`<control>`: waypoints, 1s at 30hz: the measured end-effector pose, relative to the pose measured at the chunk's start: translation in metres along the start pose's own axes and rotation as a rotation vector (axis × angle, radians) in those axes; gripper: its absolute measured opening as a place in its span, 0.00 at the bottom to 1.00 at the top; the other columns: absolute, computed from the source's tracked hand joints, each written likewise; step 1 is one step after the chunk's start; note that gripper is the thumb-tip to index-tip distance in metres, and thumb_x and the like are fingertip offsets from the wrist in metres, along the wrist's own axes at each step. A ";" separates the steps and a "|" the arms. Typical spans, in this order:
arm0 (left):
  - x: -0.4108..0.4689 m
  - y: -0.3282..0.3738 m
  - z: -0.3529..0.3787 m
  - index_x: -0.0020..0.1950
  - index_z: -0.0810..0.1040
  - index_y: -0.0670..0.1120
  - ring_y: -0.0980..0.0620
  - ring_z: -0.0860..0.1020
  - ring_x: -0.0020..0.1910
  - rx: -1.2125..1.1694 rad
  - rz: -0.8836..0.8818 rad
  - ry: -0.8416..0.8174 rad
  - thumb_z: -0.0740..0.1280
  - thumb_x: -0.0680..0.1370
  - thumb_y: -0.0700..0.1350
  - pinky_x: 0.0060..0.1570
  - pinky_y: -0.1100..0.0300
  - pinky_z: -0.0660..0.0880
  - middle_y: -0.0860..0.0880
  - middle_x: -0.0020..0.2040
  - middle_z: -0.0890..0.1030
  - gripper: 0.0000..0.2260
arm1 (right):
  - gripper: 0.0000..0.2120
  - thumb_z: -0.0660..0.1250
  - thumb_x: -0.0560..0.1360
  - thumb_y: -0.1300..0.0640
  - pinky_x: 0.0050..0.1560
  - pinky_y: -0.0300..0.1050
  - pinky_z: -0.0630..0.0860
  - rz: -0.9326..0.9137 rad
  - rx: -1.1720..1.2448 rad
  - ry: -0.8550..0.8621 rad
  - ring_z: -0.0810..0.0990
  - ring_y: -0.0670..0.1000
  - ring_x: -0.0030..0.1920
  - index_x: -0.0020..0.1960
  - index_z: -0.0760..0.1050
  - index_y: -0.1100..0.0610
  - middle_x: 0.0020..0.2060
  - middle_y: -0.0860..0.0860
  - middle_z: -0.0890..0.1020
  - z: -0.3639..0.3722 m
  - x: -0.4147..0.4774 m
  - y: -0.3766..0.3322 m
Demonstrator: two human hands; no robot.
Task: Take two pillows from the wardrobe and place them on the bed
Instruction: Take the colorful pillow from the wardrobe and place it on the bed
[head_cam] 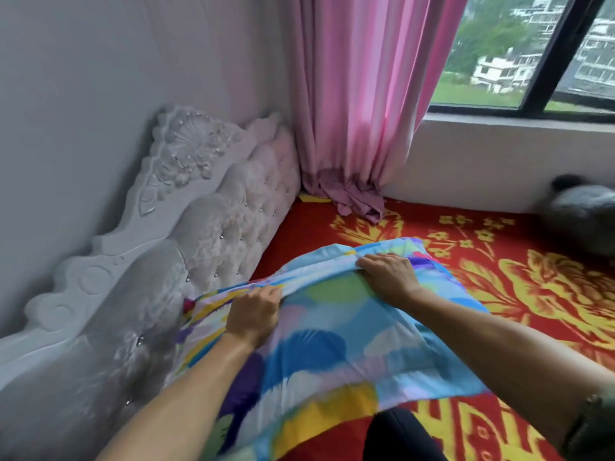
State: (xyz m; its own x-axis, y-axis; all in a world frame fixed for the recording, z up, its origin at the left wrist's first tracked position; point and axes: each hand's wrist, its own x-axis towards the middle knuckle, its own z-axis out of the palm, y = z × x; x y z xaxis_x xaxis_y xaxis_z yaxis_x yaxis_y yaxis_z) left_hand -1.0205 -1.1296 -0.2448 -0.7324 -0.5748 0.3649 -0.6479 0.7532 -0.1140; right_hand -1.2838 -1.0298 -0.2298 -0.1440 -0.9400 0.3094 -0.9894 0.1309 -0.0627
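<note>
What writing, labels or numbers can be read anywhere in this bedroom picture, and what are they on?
None can be read.
The pillow under both hands shows only coloured patches, no label.
The red bedsheet carries yellow flower and ornament motifs; some look like characters, but too blurred to read.
The buildings through the window show no legible signs.

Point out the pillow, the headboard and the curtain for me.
pillow (332, 334), head view, blue middle of its cover.
headboard (233, 221), head view, tufted padded panel.
curtain (366, 94), head view, pink folds by the window.
</note>
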 end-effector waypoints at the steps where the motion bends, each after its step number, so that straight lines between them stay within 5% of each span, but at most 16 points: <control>1: 0.009 -0.003 0.004 0.33 0.79 0.46 0.46 0.79 0.24 0.013 -0.007 -0.002 0.61 0.67 0.43 0.17 0.62 0.69 0.48 0.27 0.80 0.07 | 0.09 0.62 0.77 0.51 0.47 0.48 0.73 -0.002 0.005 -0.004 0.82 0.57 0.50 0.51 0.79 0.53 0.47 0.52 0.84 0.005 0.013 0.003; 4: 0.035 -0.015 0.020 0.31 0.76 0.46 0.48 0.77 0.22 0.032 -0.032 -0.017 0.68 0.64 0.42 0.15 0.63 0.67 0.49 0.25 0.77 0.02 | 0.09 0.62 0.77 0.51 0.48 0.49 0.74 -0.014 0.039 -0.010 0.82 0.56 0.50 0.50 0.79 0.52 0.48 0.51 0.85 0.024 0.051 0.013; 8: 0.079 -0.031 0.058 0.31 0.77 0.47 0.48 0.78 0.22 0.013 -0.114 -0.084 0.76 0.61 0.40 0.16 0.63 0.68 0.49 0.25 0.78 0.09 | 0.09 0.63 0.76 0.51 0.46 0.48 0.75 -0.049 0.079 -0.048 0.82 0.56 0.48 0.48 0.80 0.53 0.46 0.51 0.85 0.063 0.114 0.039; 12: 0.142 -0.042 0.104 0.34 0.81 0.49 0.50 0.79 0.24 0.029 -0.131 -0.156 0.71 0.62 0.43 0.18 0.64 0.69 0.50 0.26 0.80 0.02 | 0.08 0.66 0.74 0.49 0.36 0.47 0.74 -0.029 0.114 -0.066 0.83 0.59 0.42 0.44 0.79 0.53 0.41 0.51 0.85 0.117 0.182 0.081; 16: 0.209 -0.031 0.134 0.35 0.81 0.47 0.50 0.79 0.22 0.022 -0.133 -0.243 0.66 0.64 0.42 0.16 0.63 0.72 0.50 0.25 0.79 0.04 | 0.09 0.65 0.75 0.47 0.39 0.49 0.77 0.004 0.229 -0.120 0.83 0.60 0.44 0.49 0.80 0.50 0.44 0.51 0.86 0.146 0.246 0.128; 22: 0.278 -0.020 0.133 0.30 0.78 0.48 0.53 0.78 0.22 0.088 -0.098 -0.400 0.80 0.60 0.47 0.17 0.64 0.70 0.50 0.25 0.78 0.11 | 0.10 0.65 0.76 0.47 0.41 0.50 0.77 0.095 0.362 -0.098 0.83 0.60 0.46 0.50 0.80 0.50 0.46 0.52 0.86 0.156 0.301 0.164; 24: 0.294 -0.026 0.133 0.37 0.79 0.47 0.49 0.82 0.31 0.042 -0.116 -0.420 0.73 0.71 0.49 0.26 0.60 0.76 0.48 0.33 0.82 0.08 | 0.10 0.64 0.76 0.47 0.42 0.50 0.77 0.101 0.369 -0.091 0.83 0.60 0.47 0.51 0.80 0.50 0.46 0.52 0.85 0.154 0.320 0.168; 27: 0.310 -0.038 0.146 0.51 0.76 0.46 0.41 0.81 0.50 -0.038 -0.162 -0.468 0.52 0.82 0.52 0.46 0.50 0.76 0.44 0.50 0.83 0.16 | 0.10 0.63 0.77 0.49 0.44 0.51 0.76 0.110 0.371 -0.116 0.82 0.60 0.48 0.52 0.80 0.50 0.49 0.51 0.85 0.152 0.342 0.171; 30: 0.320 -0.053 0.161 0.52 0.75 0.45 0.41 0.79 0.53 -0.068 -0.128 -0.466 0.50 0.82 0.53 0.47 0.49 0.74 0.44 0.52 0.82 0.17 | 0.10 0.62 0.77 0.50 0.46 0.50 0.76 0.124 0.338 -0.134 0.82 0.60 0.50 0.54 0.80 0.50 0.51 0.50 0.84 0.157 0.355 0.171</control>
State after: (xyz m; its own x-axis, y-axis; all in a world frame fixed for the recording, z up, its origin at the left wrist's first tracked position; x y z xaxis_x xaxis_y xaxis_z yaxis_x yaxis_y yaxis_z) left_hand -1.2540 -1.4050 -0.2712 -0.6735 -0.7346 -0.0822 -0.7352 0.6772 -0.0291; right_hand -1.5009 -1.3910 -0.2794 -0.2365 -0.9594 0.1539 -0.8995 0.1563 -0.4079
